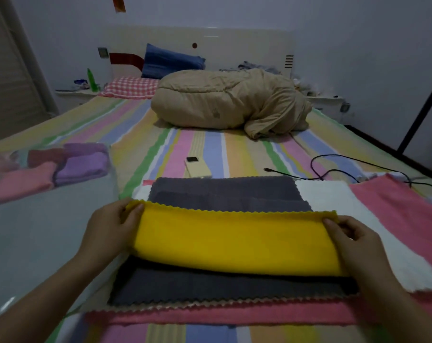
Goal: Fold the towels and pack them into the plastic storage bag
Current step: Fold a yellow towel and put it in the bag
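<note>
A yellow towel (234,240) is doubled over, its zigzag edge lifted above a flat pile of towels. My left hand (111,229) pinches its left corner and my right hand (353,240) pinches its right corner. Beneath it lies a dark grey towel (224,284), then a beige one, a white towel (331,196) and pink towels (405,214). The clear plastic storage bag (36,233) lies to the left on the bed. Folded purple (83,165) and pink towels (19,183) show through its far end.
A striped sheet (210,149) covers the bed. A phone (197,167) lies just beyond the towel pile, and a black cable (333,169) curls at the right. A bundled beige quilt (229,102) and pillows sit at the headboard end.
</note>
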Demonstrator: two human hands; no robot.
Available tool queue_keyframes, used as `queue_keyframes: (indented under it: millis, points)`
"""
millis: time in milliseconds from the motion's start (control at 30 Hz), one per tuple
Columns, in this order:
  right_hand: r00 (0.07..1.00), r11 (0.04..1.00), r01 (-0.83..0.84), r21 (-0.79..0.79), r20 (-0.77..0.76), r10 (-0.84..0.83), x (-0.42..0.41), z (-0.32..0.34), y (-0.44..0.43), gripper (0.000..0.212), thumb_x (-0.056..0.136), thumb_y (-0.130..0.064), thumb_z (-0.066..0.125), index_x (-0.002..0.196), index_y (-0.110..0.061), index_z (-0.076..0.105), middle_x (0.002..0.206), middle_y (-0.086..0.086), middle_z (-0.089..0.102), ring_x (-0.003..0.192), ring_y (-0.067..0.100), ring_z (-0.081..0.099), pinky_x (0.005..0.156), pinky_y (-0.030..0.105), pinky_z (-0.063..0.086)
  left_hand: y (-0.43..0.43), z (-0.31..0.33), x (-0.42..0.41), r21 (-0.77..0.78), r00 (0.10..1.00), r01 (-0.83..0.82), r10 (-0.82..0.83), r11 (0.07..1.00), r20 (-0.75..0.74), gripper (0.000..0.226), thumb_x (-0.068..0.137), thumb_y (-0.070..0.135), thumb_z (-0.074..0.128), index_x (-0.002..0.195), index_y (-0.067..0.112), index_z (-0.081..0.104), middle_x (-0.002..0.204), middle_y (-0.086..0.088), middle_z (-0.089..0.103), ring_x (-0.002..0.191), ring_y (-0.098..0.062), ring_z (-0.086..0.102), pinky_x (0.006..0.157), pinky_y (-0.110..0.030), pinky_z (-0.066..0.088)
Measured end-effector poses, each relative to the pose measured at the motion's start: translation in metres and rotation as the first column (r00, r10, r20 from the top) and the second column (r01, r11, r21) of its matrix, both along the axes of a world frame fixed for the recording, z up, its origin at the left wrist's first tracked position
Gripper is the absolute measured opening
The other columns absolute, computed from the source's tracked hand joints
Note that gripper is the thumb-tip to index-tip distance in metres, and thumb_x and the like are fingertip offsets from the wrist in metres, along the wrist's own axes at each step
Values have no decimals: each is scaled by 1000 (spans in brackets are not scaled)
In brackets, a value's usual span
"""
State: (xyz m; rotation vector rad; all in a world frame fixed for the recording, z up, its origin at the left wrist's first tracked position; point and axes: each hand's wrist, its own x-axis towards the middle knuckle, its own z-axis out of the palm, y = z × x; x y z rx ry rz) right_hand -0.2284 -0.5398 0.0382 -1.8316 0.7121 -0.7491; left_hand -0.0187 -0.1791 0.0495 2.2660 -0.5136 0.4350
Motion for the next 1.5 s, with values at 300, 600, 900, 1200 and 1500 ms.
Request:
queue_keyframes:
  millis: [300, 600, 900, 1200, 1500]
  points:
    - [976, 981, 62, -185, -194, -99, 70, -7, -46, 22, 92, -31, 61, 104, -14, 67, 94, 5, 63, 88, 22, 56, 75, 33, 39, -59, -9, 82, 353, 996, 1, -34, 936, 87, 17, 96, 25, 53, 93, 11, 61, 79, -18, 66, 76, -39, 60, 59, -38, 41]
    - [899, 946, 33, -323, -405, -170, 83, -19, -52, 24, 91, -36, 61, 107, -19, 64, 90, 0, 62, 82, 18, 52, 69, 32, 37, -65, -36, 109, 459, 997, 1, -37, 888, 69, 22, 95, 33, 51, 83, 15, 53, 78, -14, 64, 74, -36, 59, 55, -34, 36]
    - [770, 957, -11, -289, -613, -176, 66, -13, -47, 40, 88, -52, 58, 117, -24, 61, 112, 2, 64, 101, 26, 58, 80, 37, 45, -109, -4, 64, 518, 974, 27, -139, 855, 179, 51, 84, 16, 66, 133, 9, 51, 145, -17, 42, 122, -39, 48, 92, -50, 44]
    - [843, 941, 16, -337, -502, -194, 62, -1, -29, 12, 88, -33, 61, 96, -24, 60, 101, -1, 64, 92, 22, 57, 71, 32, 42, -196, -52, -29, 681, 868, 417, -487, 602, -102, 98, 70, 68, -30, 153, 25, -4, 160, -1, -14, 147, -16, -14, 119, -42, -10]
    - [909, 950, -194, -244, -408, 81, 98, 91, 26, 12, 89, -25, 58, 94, -14, 61, 90, 4, 60, 80, 20, 54, 73, 34, 44, -163, -12, -17, -206, 843, 371, -421, 906, -334, 30, 102, 26, 40, 124, 19, 60, 126, 4, 61, 117, -13, 54, 99, -26, 41]
